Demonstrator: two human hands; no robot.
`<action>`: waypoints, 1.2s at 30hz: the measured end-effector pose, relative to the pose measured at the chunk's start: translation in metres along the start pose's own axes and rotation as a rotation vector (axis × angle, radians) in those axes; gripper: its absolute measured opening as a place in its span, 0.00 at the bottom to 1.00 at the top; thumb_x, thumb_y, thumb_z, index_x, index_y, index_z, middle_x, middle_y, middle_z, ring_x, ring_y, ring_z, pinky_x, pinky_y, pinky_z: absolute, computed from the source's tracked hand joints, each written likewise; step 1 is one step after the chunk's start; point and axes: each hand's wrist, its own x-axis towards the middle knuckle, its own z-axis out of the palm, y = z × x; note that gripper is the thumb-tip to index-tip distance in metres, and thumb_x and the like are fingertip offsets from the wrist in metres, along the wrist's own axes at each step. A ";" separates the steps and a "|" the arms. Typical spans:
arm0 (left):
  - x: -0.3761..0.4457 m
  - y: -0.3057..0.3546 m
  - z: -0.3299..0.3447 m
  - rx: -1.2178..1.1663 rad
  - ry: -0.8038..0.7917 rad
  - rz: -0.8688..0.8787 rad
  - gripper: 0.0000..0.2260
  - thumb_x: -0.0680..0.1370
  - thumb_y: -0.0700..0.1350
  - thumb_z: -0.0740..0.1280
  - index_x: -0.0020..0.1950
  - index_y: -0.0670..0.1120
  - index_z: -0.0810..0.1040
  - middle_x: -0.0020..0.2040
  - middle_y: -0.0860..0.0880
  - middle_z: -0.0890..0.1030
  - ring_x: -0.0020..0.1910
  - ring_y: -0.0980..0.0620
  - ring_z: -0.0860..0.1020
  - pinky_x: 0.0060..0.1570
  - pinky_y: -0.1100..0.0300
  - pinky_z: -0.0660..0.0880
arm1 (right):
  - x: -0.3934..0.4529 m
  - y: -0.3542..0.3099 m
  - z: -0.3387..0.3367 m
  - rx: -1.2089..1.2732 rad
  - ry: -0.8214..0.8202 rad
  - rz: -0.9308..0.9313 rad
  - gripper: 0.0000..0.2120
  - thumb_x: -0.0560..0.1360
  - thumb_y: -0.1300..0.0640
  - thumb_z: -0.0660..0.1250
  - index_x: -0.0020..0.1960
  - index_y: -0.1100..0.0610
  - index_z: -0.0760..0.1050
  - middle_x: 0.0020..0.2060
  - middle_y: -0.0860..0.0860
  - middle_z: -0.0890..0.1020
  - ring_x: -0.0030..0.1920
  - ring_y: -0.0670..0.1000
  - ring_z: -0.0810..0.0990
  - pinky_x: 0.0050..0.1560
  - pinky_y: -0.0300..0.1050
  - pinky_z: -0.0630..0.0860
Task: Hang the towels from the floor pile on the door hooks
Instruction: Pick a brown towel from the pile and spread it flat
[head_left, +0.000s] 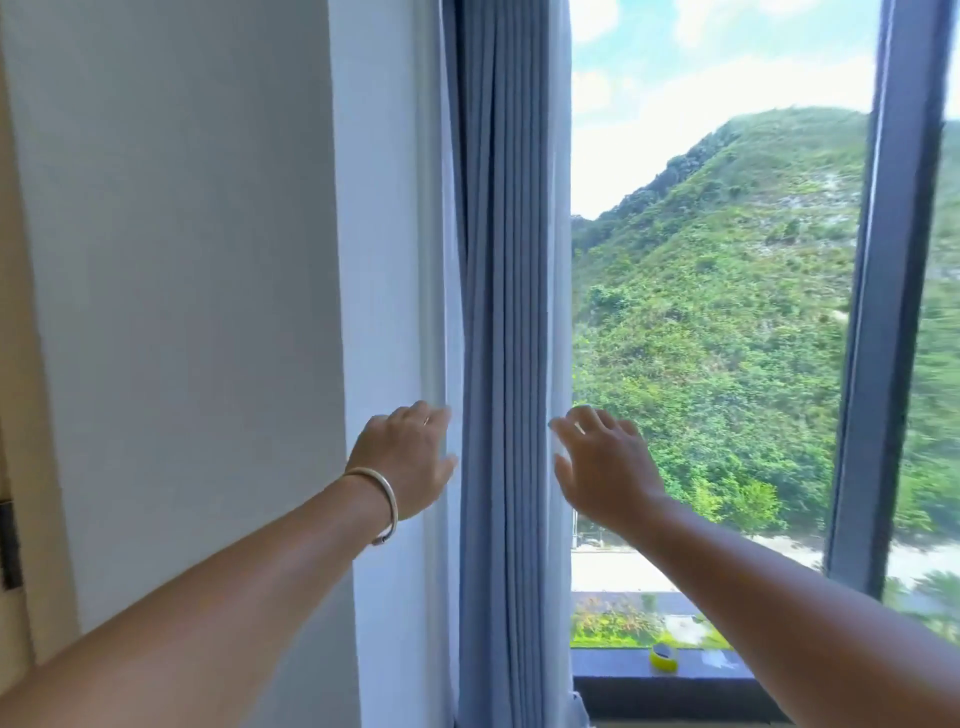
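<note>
Both hands are reaching toward the gathered blue curtain (506, 312): the left hand (402, 457) is flanking it on the left, the right hand (602, 467) on the right, fingers spread and holding nothing. They are apparently positioning to handle the curtain. No towels, floor pile or door hooks are showing here.

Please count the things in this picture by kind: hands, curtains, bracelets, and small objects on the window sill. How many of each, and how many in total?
Hands: 2, left hand and right hand, both with spread fingers beside the curtain
Curtains: 1, curtain, blue-grey, bunched
Bracelets: 1, bracelet, on the left wrist
Sill objects: 1, yellow object
Towels: 0 in view
Total: 5
</note>
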 end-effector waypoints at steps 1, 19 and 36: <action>0.010 0.022 0.002 -0.030 0.007 0.024 0.24 0.80 0.56 0.57 0.74 0.48 0.61 0.65 0.50 0.71 0.62 0.49 0.72 0.60 0.54 0.68 | -0.008 0.022 -0.005 -0.021 -0.007 0.029 0.16 0.75 0.50 0.63 0.62 0.53 0.74 0.57 0.52 0.76 0.56 0.55 0.76 0.57 0.51 0.70; 0.089 0.454 0.013 -0.342 0.031 0.501 0.29 0.79 0.61 0.57 0.77 0.53 0.54 0.76 0.47 0.62 0.72 0.44 0.66 0.68 0.44 0.64 | -0.242 0.342 -0.138 -0.316 -0.149 0.577 0.23 0.76 0.44 0.61 0.69 0.51 0.68 0.65 0.50 0.75 0.65 0.53 0.72 0.67 0.55 0.65; -0.038 0.788 -0.005 -0.747 -0.113 1.017 0.25 0.78 0.58 0.59 0.74 0.53 0.62 0.71 0.48 0.68 0.67 0.45 0.70 0.68 0.43 0.63 | -0.511 0.434 -0.233 -0.581 -0.290 1.125 0.22 0.78 0.46 0.59 0.69 0.53 0.68 0.64 0.52 0.73 0.64 0.55 0.70 0.64 0.53 0.64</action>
